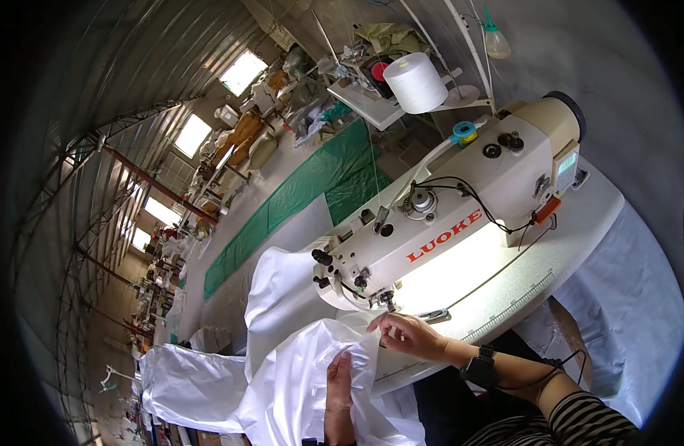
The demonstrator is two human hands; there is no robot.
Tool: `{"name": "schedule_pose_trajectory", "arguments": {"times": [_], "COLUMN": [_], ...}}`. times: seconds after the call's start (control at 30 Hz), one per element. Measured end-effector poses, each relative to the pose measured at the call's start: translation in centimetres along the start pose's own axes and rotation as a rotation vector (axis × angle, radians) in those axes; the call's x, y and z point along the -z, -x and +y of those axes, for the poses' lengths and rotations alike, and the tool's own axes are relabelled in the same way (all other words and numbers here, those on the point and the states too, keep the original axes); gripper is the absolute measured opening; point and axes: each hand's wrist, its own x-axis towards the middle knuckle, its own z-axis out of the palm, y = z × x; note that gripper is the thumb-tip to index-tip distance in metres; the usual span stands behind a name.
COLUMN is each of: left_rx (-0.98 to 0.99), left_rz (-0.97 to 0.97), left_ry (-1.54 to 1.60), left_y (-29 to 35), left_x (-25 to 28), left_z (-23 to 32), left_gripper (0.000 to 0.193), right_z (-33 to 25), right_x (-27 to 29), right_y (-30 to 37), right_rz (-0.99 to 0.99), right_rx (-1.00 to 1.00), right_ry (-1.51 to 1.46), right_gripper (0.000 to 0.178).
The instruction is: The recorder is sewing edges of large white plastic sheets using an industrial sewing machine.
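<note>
A large sheet of glossy white fabric (286, 372) drapes over the near left side of the sewing machine (461, 201) and hangs down in folds. My right hand (409, 336) is closed, its fingertips pinching the fabric's edge just in front of the needle area (387, 297). Lower and to the left, my left hand (339, 383) is closed on a fold of the same fabric, with some of its fingers hidden by the cloth. A dark band with a small device (481, 368) is on my right wrist.
A white thread cone (415, 82) stands behind the machine. The pale machine table (520, 279) has a ruler strip along its near edge. Beyond lies a long table with green sheeting (282, 215). An oil bottle (496, 42) hangs at the upper right.
</note>
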Motion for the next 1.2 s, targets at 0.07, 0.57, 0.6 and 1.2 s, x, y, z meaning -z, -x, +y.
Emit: {"name": "schedule_pose_trajectory", "arguments": {"times": [0.07,0.57,0.6,1.2], "left_rx": [-0.020,-0.292,-0.140,-0.812], "left_rz": [-0.031,-0.290,-0.384,0.093], "left_ry": [-0.155,-0.675,-0.833,-1.185], "left_y": [-0.2,3.0,4.0,1.1], "left_x": [0.5,-2.7,-2.9,-2.9], "left_z": [-0.6,2.3,2.7,3.5], "left_gripper": [0.022,0.028,0.030,0.038], "right_z": [0.0,-6.4,-5.7,-4.5], "right_x": [-0.9,4.4,2.6,-4.0], "right_y": [0.1,5.9,5.7,4.2], "right_rz": [-0.124,-0.102,-0.184,-0.181], "right_rx": [0.042,-0.182,-0.265,-0.217], "right_ry": [-0.114,0.721,0.661,0.785], "right_gripper": [0.015,0.035,0.039,0.038]}}
